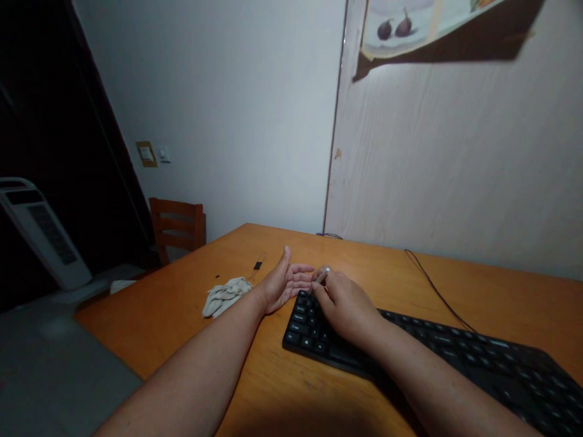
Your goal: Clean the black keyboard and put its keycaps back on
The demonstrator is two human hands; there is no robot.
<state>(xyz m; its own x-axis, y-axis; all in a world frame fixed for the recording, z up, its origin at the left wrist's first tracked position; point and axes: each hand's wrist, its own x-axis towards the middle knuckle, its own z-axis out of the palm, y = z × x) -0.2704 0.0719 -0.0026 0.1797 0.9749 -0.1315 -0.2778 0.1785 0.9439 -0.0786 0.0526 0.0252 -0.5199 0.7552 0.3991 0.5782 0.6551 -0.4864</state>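
A black keyboard (302, 328) lies at a slant on the wooden table, its left end closest to my hands. My right hand (349, 306) is closed around a slim, light grey, pen-like tool (323, 275) over the keyboard's upper left corner. Fingers and keys hide the tool's lower end. Just left of that corner rests my left hand (285, 284), open, thumb raised and palm turned toward the right hand. Its fingertips reach close to the right fingers; whether they touch the keyboard I cannot tell.
Left of my left hand lies a crumpled whitish cloth or glove (227, 296). Behind it sits a small black piece (258, 265) on something thin. A black cable (432, 284) runs from the keyboard to the back. A wooden chair (179, 225) stands beyond the table (171, 325).
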